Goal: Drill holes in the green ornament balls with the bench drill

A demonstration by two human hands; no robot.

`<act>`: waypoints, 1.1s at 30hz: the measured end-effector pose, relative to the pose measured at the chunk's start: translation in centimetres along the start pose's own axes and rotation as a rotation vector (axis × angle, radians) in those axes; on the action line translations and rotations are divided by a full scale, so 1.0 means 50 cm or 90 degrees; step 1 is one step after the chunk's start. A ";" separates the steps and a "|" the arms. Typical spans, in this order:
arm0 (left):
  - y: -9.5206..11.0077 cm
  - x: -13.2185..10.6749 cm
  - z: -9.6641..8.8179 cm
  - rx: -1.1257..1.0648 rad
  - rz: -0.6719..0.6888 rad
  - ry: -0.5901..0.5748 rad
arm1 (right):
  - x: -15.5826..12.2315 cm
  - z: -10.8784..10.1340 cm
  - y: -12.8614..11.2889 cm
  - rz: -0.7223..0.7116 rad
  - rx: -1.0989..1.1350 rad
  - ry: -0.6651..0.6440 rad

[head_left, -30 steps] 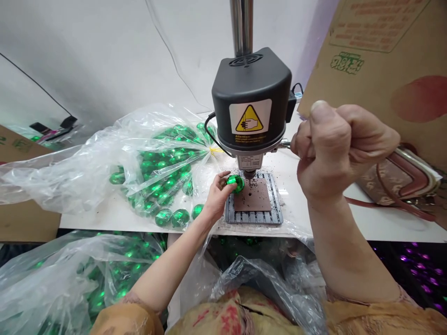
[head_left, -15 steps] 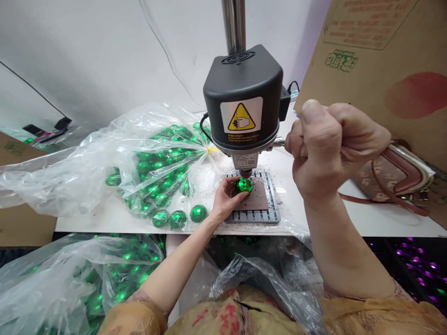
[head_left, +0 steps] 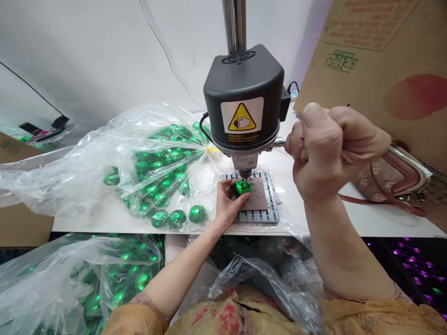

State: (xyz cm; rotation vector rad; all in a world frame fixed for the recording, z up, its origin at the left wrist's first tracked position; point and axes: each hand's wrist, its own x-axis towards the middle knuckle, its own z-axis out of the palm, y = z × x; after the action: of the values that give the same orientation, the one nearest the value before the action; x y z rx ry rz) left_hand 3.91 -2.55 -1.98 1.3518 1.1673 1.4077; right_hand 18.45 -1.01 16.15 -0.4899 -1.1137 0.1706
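Observation:
Between the thumb and fingers of my left hand (head_left: 226, 202) is a shiny green mirror ball (head_left: 243, 186), held just below the chuck (head_left: 245, 173) of a small black drill press (head_left: 242, 93). Whether the tool touches the ball I cannot tell. Under it lie a brown board (head_left: 257, 197) and the slotted grey base plate (head_left: 273, 215), sprinkled with dark chips. My right hand (head_left: 328, 144) is closed in a fist around the end of the press's lever (head_left: 279, 143), to the right of the motor housing; the grip itself is hidden by the fingers.
A clear plastic bag (head_left: 115, 135) of green balls lies left of the press, with several loose balls (head_left: 177, 218) near the table edge. A handbag (head_left: 401, 174) and a tall cardboard box (head_left: 377, 56) stand at right. Another bag (head_left: 80, 279) of green balls sits below the table.
My left hand and the green ball have shifted very slightly, the hand turning a little more upright beside the ball. My right hand stays on the lever, almost unmoved.

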 end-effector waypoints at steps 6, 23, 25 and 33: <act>0.013 -0.005 -0.001 -0.026 -0.010 0.023 | -0.003 -0.008 -0.011 0.053 -0.036 -0.010; -0.019 0.026 -0.030 -0.039 -0.052 -0.043 | -0.005 -0.004 -0.009 0.031 -0.039 0.006; -0.020 0.030 -0.033 -0.042 -0.055 -0.059 | -0.006 -0.004 -0.013 0.053 -0.054 -0.002; -0.015 0.035 -0.028 -0.068 -0.036 -0.126 | 0.033 0.010 -0.008 0.051 0.004 -0.011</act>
State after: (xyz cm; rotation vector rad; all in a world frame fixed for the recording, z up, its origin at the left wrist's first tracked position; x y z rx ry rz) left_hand 2.37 -0.77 -2.29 1.3391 0.9789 1.2472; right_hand 18.69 -0.60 17.88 -0.5282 -1.1113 0.2489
